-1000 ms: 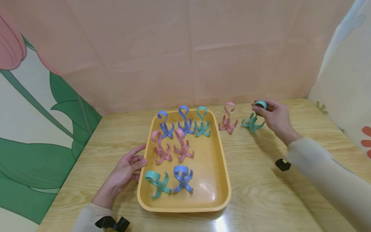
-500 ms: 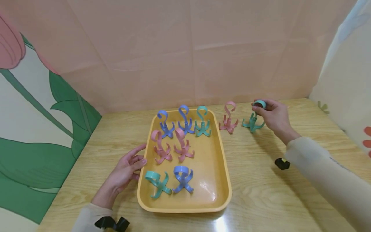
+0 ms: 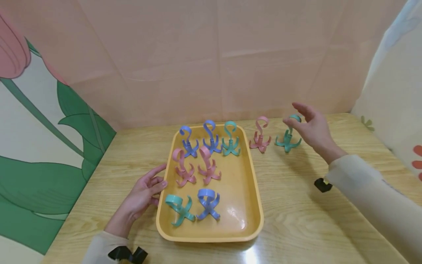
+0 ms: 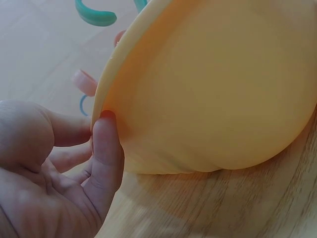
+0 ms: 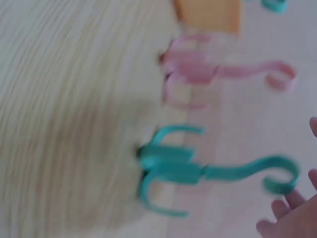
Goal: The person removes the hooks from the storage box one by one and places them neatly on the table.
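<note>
A yellow tray [image 3: 237, 176] lies on the table, bearing several pink, blue and teal claw-footed hanging hooks. My left hand [image 3: 146, 190] grips its left rim, thumb and fingers on either side of the edge in the left wrist view. Beyond the tray's right side, a teal hanging hook [image 3: 288, 141] stands upright on its claws, curved end up. My right hand [image 3: 314, 130] is spread around its top, thumb and fingers apart; in the right wrist view, the fingertips are right by the curl of the teal hook [image 5: 228, 171]. A pink hanging hook [image 3: 260, 141] stands between it and the tray.
The wood-grain table [image 3: 290, 220] ends at a pink cloth backdrop [image 3: 171, 73] behind the hooks. A printed panel with green leaves [image 3: 39, 183] flanks the left, and a pale panel [image 3: 395, 95] the right.
My right hand has let go of the teal hook's top; its fingers have spread and lifted. The hook stays standing. My left hand and the tray have not moved.
</note>
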The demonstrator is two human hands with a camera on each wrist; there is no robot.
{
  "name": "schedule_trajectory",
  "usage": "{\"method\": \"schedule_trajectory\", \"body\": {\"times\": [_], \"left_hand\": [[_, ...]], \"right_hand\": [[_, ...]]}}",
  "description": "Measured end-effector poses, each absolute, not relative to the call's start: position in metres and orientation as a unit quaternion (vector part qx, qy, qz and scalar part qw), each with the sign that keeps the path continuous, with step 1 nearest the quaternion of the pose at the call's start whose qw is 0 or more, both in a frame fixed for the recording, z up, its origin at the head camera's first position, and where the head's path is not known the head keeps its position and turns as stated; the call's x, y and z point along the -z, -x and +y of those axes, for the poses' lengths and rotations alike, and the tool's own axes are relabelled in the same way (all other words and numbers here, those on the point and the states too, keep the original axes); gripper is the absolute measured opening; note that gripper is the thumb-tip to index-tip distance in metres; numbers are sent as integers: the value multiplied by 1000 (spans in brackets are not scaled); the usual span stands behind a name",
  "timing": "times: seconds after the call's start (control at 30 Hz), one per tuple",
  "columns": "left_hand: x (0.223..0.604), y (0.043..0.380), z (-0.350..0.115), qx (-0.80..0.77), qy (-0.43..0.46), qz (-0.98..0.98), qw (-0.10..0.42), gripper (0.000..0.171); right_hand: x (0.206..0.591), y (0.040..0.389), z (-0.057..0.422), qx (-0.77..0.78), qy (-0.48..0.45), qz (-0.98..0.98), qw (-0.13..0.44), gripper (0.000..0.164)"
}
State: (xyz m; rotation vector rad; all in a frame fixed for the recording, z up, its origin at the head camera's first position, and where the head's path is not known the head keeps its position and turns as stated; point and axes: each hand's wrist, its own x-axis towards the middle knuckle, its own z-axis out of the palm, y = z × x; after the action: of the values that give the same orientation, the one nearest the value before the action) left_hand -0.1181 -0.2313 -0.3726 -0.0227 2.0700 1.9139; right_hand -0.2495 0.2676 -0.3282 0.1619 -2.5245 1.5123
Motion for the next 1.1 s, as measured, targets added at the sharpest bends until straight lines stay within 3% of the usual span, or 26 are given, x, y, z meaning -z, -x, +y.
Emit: {"method": "schedule_trajectory", "body": {"times": [0.47, 0.87, 1.1], "left_hand": [[373, 116, -233, -674, 10, 722, 157, 62], [378, 119, -233, -685, 4, 711, 158, 61], [376, 119, -232, -684, 3, 712, 159, 61]], "right_hand": [[297, 214, 199, -547, -143, -811, 151, 64], [304, 206, 162, -635, -179, -749, 59, 62], [315, 217, 146, -601, -187, -775, 62, 64]]}}
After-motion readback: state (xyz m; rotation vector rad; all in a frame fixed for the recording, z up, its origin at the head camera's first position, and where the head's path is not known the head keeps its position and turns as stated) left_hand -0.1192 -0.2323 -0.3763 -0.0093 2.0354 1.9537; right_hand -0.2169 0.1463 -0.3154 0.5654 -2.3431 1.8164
